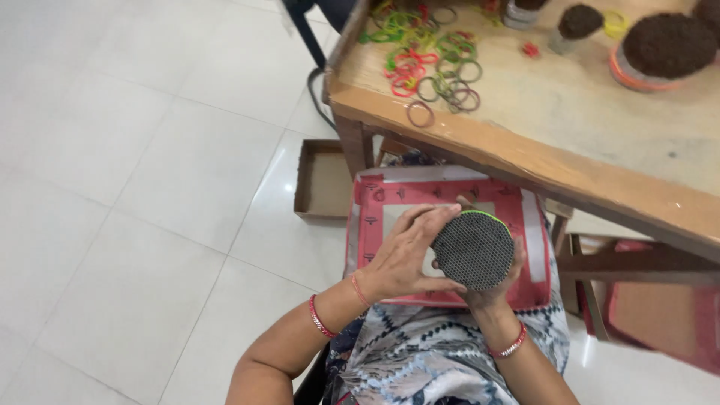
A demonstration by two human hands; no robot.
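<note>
A round bundle of thin dark sticks (474, 251), seen end-on with a honeycomb look, is held over my lap. A green rubber band runs round its upper rim. My left hand (409, 255) grips its left side, thumb under and fingers over the top. My right hand (499, 289) cups it from below and behind, mostly hidden by the bundle. Beneath them a red and white flat box (375, 217) lies on my lap.
A wooden table (525, 157) stands ahead with several loose coloured rubber bands (427, 64) and more dark stick bundles (667, 45) at its far right. An open brown cardboard box (322, 180) sits on the white tiled floor by the table leg.
</note>
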